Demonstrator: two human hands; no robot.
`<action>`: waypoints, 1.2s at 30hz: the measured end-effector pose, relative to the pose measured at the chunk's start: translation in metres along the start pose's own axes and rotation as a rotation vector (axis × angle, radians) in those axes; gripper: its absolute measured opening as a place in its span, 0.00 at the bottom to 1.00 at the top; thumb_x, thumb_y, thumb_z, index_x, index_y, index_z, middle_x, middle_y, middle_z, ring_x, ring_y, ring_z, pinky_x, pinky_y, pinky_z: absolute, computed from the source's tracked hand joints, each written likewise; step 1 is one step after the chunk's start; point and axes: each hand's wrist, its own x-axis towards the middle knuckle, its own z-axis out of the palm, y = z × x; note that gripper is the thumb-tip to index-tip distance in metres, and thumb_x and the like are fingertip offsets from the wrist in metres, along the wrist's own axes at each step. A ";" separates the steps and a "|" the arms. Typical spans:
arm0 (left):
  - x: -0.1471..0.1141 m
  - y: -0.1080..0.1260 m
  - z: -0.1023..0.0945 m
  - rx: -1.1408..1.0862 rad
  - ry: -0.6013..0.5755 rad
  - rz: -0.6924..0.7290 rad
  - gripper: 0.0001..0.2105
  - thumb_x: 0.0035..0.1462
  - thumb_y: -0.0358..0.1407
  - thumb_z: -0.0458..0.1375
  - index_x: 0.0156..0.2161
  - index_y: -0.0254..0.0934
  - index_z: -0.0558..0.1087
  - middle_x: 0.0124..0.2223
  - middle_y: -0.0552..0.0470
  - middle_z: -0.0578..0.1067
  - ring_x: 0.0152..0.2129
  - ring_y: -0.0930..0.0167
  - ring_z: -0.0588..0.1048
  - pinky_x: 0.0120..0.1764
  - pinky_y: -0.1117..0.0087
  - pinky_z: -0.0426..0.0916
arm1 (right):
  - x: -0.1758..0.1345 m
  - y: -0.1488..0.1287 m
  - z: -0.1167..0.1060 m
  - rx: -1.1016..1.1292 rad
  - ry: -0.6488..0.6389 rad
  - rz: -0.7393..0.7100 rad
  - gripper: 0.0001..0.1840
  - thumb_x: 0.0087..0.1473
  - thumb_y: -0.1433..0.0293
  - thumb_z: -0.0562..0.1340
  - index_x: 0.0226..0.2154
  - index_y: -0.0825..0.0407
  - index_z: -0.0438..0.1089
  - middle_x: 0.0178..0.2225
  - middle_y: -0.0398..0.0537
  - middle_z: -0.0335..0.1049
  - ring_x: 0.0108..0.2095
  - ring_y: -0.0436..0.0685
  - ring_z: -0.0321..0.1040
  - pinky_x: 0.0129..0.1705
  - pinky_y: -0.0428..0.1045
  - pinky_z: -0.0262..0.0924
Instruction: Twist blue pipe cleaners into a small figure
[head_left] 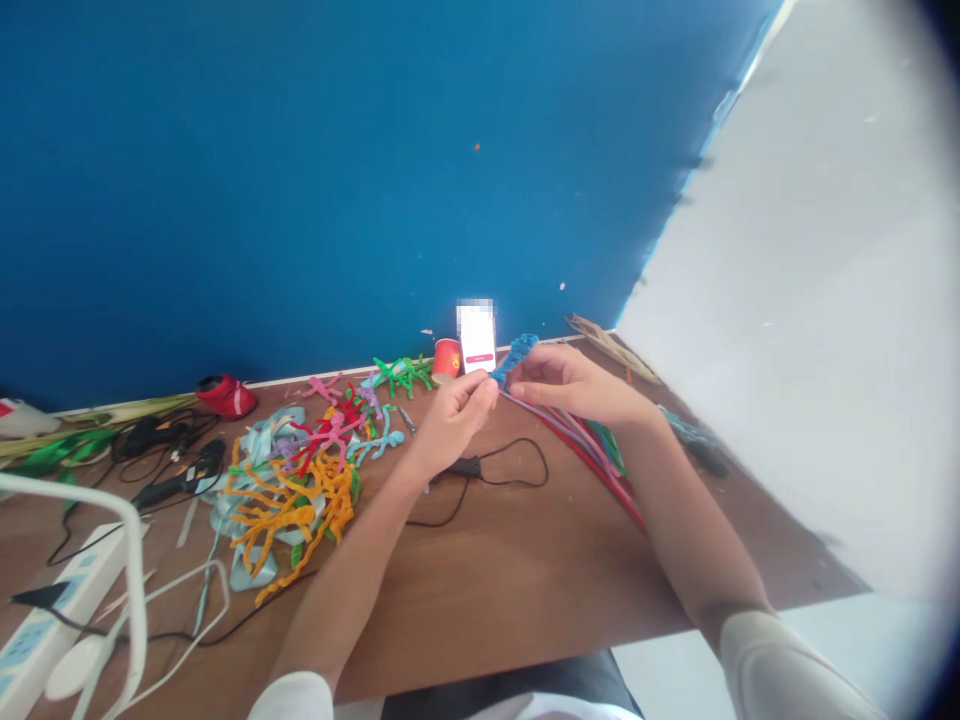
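Both my hands meet above the far middle of a brown table (pixel 495 580). My left hand (pixel 454 418) pinches the lower end of a blue pipe-cleaner twist (pixel 514 357). My right hand (pixel 574 385) grips the same blue piece from the right, thumb and fingers closed on it. Under my right wrist lies a bundle of straight pipe cleaners (pixel 592 445) in red, green and lilac, running toward the near right. A heap of bent pipe-cleaner figures (pixel 304 480), orange, pink, red, green and light blue, sits left of my left forearm.
A phone (pixel 477 340) stands against the blue wall beside a red cup (pixel 447 358). A black cable (pixel 487 475) loops under my hands. A white power strip (pixel 52 610), black tools (pixel 180 475) and a red object (pixel 225 395) occupy the left side. The table edge runs at the right.
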 end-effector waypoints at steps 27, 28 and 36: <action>-0.011 0.035 -0.004 0.454 -0.164 0.070 0.19 0.70 0.42 0.48 0.27 0.37 0.56 0.23 0.60 0.53 0.21 0.77 0.51 0.26 0.70 0.47 | 0.001 0.003 0.015 0.216 0.194 -0.079 0.11 0.42 0.71 0.76 0.26 0.51 0.75 0.25 0.40 0.71 0.26 0.47 0.62 0.29 0.46 0.53; -0.011 0.033 -0.004 0.444 -0.161 0.090 0.18 0.70 0.42 0.48 0.27 0.37 0.56 0.23 0.60 0.53 0.21 0.77 0.52 0.26 0.70 0.47 | 0.000 0.003 0.016 0.239 0.208 -0.075 0.11 0.42 0.71 0.76 0.26 0.51 0.74 0.24 0.39 0.71 0.25 0.47 0.61 0.28 0.47 0.53; -0.007 0.015 -0.001 0.374 -0.155 0.204 0.19 0.70 0.44 0.47 0.27 0.39 0.54 0.21 0.60 0.52 0.18 0.77 0.50 0.24 0.69 0.46 | -0.002 -0.002 0.022 0.380 0.265 -0.006 0.13 0.39 0.71 0.76 0.25 0.51 0.72 0.21 0.37 0.65 0.22 0.46 0.56 0.25 0.47 0.48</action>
